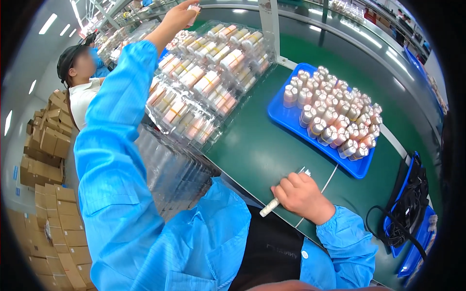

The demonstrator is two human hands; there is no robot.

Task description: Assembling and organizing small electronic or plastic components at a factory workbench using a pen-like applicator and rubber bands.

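Note:
My left arm stretches to the far left, over the clear plastic trays of banded bundles. My left hand is closed on a small pale bundle, whose details are too small to make out. Low over the green table's near edge, my right hand is wrapped round a slim off-white stick. One end of the stick sticks out toward me. Something whitish also shows beyond the fingers, and the palm hides the rest. Both sleeves are blue.
A blue tray stands on the green table, holding many upright banded bundles. Black cables lie in blue bins at right. Empty clear trays are stacked below left. Another person and cardboard boxes are at left.

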